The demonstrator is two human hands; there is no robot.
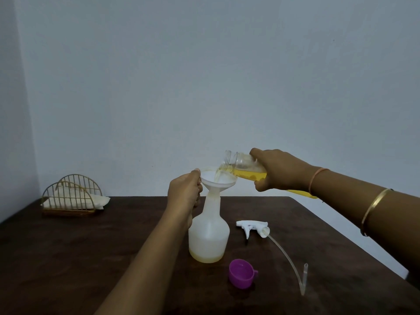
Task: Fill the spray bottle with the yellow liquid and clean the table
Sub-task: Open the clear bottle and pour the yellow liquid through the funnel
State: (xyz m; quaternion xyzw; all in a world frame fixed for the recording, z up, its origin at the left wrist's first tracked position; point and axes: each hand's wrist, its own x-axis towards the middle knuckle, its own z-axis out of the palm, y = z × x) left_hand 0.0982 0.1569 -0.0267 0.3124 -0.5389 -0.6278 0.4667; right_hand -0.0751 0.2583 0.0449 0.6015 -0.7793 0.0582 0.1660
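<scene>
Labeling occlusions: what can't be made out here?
Head view only.
- Clear bottle: midsection covered by the gripping right hand.
- Funnel stem, spray bottle neck: partly behind the left hand holding the funnel.
- Table: near edge cut off by frame bottom.
- Wire holder: white contents too blurred.

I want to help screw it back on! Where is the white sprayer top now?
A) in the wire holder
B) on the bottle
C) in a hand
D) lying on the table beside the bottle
D: the sprayer top lies on the table beside the spray bottle, whose neck holds a funnel gripped by the left hand.
</scene>
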